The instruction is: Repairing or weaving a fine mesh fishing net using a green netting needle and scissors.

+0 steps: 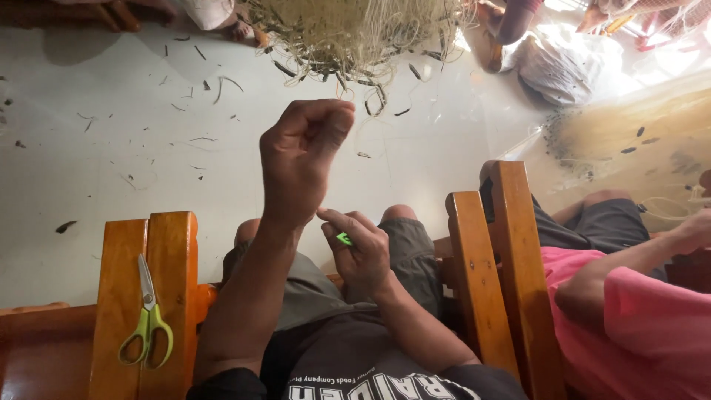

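One pair of green-handled metal scissors [147, 320] lies on a wooden armrest [152, 296]. Three orange-brown wooden armrests show in all: that one, a second [474, 274] and a third [522, 267]. One small bright green tool [344, 239] sits in the person's right hand [359, 248], with one raised left hand [300, 159]. One heap of pale tangled fishing net [355, 33] rests on the white floor [111, 170], another spread of net [629, 141] at right. One neighbour in a pink shirt [637, 326] sits alongside.

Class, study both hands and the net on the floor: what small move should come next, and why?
Probably draw the raised left hand further up: it is closed as if pinching fine line, too thin to see, running toward the net, while the right hand grips a small green tool low at the lap.
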